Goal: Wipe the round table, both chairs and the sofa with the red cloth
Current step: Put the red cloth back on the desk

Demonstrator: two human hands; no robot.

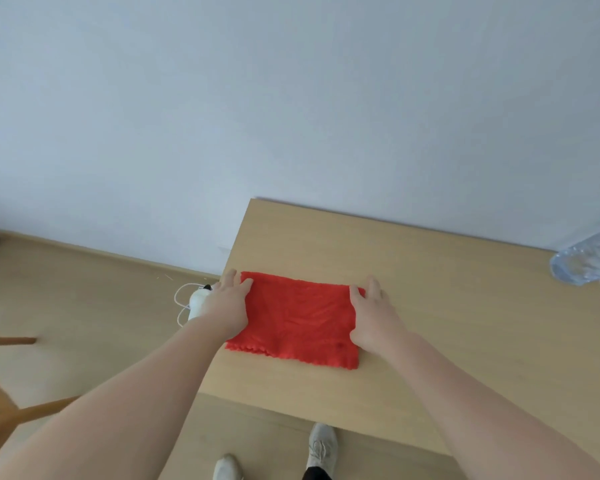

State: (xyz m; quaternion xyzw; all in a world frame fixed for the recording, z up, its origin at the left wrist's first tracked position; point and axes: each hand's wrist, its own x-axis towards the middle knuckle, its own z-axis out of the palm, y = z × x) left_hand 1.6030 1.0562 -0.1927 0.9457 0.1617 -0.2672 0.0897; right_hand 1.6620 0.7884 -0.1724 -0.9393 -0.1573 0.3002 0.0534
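The red cloth [297,320] lies folded into a flat rectangle near the left edge of a light wooden desk [430,306] that stands against the wall. My left hand [227,306] rests on the cloth's left end, fingers fairly straight and pointing away from me. On the right end rests my right hand [373,317], fingers likewise laid flat on cloth and desk. Neither hand curls round the cloth. Wooden chair parts [11,410] show at the lower left. The round table and the sofa are out of view.
A clear plastic water bottle [589,261] lies at the desk's right edge. A white plug with a looped cable [194,301] sits on the wooden floor beside the desk. My two white shoes [321,445] stand below the desk's front edge.
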